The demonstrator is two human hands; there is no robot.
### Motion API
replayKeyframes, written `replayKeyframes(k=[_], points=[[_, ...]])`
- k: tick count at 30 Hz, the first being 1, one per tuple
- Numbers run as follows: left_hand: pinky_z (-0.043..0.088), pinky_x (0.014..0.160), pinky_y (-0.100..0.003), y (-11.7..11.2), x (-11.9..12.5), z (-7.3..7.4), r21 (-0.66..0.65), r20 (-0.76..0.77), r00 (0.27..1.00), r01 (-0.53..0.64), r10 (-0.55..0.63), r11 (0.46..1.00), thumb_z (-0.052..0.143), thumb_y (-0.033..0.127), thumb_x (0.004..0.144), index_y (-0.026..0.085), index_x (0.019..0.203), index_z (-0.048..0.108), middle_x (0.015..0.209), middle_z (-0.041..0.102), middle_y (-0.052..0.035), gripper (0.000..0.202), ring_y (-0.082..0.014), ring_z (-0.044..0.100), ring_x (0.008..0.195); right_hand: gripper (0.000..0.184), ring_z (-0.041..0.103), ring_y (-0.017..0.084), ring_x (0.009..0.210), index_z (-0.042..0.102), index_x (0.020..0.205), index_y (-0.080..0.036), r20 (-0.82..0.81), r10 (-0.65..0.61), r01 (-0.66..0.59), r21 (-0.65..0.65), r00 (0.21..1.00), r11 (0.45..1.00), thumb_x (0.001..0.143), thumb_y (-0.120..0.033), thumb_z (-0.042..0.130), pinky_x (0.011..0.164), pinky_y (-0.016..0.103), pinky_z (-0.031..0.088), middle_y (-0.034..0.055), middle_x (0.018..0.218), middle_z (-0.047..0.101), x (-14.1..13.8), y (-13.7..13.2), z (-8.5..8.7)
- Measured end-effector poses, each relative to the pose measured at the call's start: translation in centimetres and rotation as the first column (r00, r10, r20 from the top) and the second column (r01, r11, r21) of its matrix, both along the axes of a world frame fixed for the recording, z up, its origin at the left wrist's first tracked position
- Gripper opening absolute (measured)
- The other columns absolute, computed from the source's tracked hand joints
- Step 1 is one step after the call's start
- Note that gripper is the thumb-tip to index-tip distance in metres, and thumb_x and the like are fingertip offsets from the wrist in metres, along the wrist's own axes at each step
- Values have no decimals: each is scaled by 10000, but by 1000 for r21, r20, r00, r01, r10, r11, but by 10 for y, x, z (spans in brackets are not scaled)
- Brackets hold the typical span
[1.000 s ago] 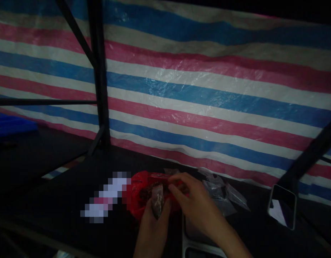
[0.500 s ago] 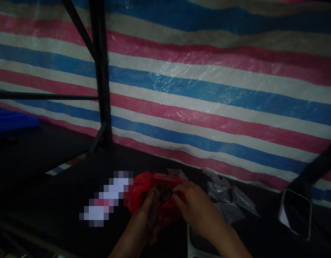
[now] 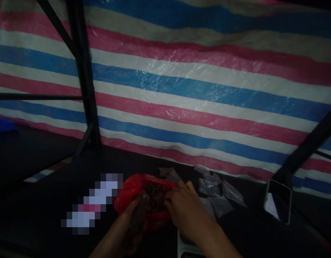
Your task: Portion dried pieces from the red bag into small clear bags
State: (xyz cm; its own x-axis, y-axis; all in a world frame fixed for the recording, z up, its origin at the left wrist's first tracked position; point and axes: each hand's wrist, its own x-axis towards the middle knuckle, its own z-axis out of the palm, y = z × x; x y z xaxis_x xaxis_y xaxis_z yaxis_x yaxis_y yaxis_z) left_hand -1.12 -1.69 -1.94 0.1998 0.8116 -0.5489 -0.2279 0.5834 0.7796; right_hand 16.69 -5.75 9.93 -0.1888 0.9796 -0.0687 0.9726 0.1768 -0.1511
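Observation:
A red plastic bag (image 3: 129, 191) stands with its mouth spread, and small brown bits (image 3: 154, 190) fill it. My left hand (image 3: 128, 218) is closed around a small clear plastic bag (image 3: 139, 212) at the near left side of the red bag. Over the red bag's right rim, my right hand (image 3: 185, 208) reaches with bent fingers pressed together. Its fingertips are at the brown bits, beside a dark purplish shape; whether they grip it is too dark to see.
Several small clear packets (image 3: 210, 187) lie to the right on the black tabletop (image 3: 111, 161). A light-framed device (image 3: 181, 242) sits partly under my right forearm. A phone (image 3: 278, 201) leans at the right by a dark post. Striped plastic sheeting (image 3: 195, 96) hangs behind.
The view has swung slightly right, so things sit further left. My left hand with the clear bag has shifted a little away from my right, and more of the brown bits show.

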Motion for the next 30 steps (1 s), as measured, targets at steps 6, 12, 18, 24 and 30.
replayKeyframes(k=[6, 12, 18, 24, 30], points=[[478, 439, -277, -1, -1, 11, 71, -107, 992, -62, 69, 996, 756, 833, 675, 233, 890, 734, 552, 659, 6, 638, -208, 642, 493, 431, 572, 285, 1350, 698, 1370, -209, -8, 151, -150, 96, 988, 984, 992, -76, 538, 1201, 460, 349, 113, 1415, 689, -2, 21, -20], [548, 1103, -339, -16, -18, 29, 527, -183, 983, 110, -14, 843, 832, 627, 784, 315, 1227, 742, 1343, 786, -18, 549, -287, 686, 1320, 341, 564, 306, 1366, 733, 1293, -199, -57, 136, -128, 138, 989, 982, 983, -136, 605, 1209, 494, 340, 124, 1416, 691, 7, 25, -35], [459, 1223, -441, -21, -11, 36, 675, -261, 960, 106, 102, 730, 778, 529, 843, 292, 1361, 650, 1486, 695, -70, 583, -313, 608, 1421, 369, 637, 242, 1276, 703, 1316, -322, -594, 58, 63, 181, 803, 981, 969, -208, 650, 1165, 439, 395, 30, 1343, 729, 7, -6, -20], [463, 1209, -520, -35, 25, 21, 746, -376, 922, 242, 93, 621, 749, 401, 840, 282, 1472, 599, 1550, 637, -132, 660, -359, 583, 1446, 156, 718, 198, 804, 756, 990, -249, -889, -15, 252, 113, 457, 961, 891, -344, 681, 741, 282, 540, 14, 886, 778, 9, -35, -28], [567, 1072, -455, -47, 19, 0, 658, -501, 865, 381, 0, 649, 827, 354, 740, 309, 1586, 509, 1343, 751, -96, 904, -324, 727, 1154, 366, 773, 281, 825, 789, 942, -217, -856, -231, 384, -41, 462, 922, 845, -555, 689, 742, 356, 579, 64, 846, 818, 85, -43, -56]])
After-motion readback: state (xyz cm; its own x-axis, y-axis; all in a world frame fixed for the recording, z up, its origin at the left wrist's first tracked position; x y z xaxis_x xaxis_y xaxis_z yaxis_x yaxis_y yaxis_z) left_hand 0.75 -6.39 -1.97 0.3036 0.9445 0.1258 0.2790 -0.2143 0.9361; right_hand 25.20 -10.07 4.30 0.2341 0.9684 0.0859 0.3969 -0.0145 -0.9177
